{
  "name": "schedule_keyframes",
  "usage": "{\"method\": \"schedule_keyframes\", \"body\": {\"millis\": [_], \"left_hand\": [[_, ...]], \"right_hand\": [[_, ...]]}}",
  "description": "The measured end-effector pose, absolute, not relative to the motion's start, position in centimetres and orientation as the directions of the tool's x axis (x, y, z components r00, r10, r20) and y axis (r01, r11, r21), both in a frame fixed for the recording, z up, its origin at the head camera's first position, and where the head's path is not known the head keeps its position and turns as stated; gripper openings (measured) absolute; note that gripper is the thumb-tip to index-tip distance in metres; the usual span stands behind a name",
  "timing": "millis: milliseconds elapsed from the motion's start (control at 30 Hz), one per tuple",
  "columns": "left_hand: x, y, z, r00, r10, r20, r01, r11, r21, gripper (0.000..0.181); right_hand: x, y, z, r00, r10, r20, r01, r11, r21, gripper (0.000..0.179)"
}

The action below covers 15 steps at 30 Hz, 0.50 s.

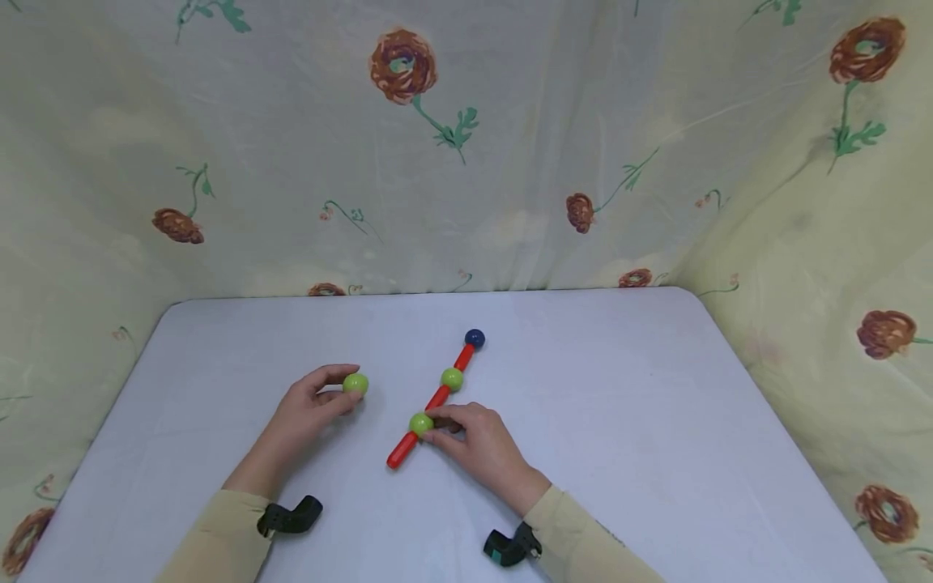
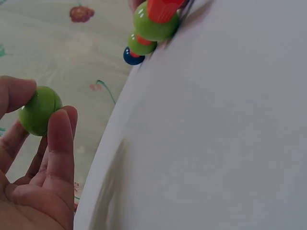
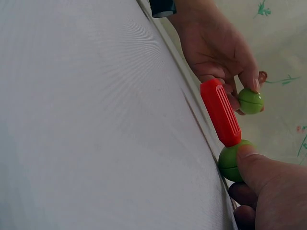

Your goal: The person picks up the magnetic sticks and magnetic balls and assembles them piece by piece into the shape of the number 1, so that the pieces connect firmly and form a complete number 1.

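Note:
A chain of red rods and balls lies slantwise on the white table. At its far end sits a dark blue ball (image 1: 475, 338), followed by a red rod (image 1: 464, 357), a green ball (image 1: 452, 379), another red rod (image 1: 437, 398), a second green ball (image 1: 420, 423) and a near red rod (image 1: 402, 450). My right hand (image 1: 484, 453) pinches that second green ball between thumb and fingers. Left of the chain, my left hand (image 1: 309, 413) holds a loose green ball (image 2: 40, 111) at its fingertips, apart from the rods. A thin seam runs round this ball.
The white table (image 1: 619, 405) has rounded far corners. Behind and beside it hangs a pale cloth (image 1: 496, 162) with a flower print. Black wrist devices sit at both sleeves, the left device (image 1: 290, 516) and the right device (image 1: 513, 546).

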<state>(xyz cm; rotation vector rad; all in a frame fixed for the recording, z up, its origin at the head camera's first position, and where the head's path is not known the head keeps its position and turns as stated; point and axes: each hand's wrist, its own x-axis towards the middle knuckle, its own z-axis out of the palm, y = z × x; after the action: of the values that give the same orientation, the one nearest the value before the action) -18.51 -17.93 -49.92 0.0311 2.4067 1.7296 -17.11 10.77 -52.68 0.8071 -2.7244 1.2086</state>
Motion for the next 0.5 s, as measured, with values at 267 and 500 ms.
{"method": "schedule_keyframes", "body": {"millis": [267,500], "left_hand": [[-16.0,-18.3,-50.6,-0.984,0.075,-0.161,-0.135,0.276,0.952,0.051],[-14.2,-18.5,-50.7,-0.992,0.043,-0.115,-0.096,0.305,0.947,0.043]], "right_hand": [[-17.0,10.8,-52.7,-0.87,-0.435,0.235,-0.465,0.561,-0.685,0.031],[-16.9,10.7,-52.6,-0.87,-0.432,0.24,-0.468,0.566,-0.679,0.03]]}}
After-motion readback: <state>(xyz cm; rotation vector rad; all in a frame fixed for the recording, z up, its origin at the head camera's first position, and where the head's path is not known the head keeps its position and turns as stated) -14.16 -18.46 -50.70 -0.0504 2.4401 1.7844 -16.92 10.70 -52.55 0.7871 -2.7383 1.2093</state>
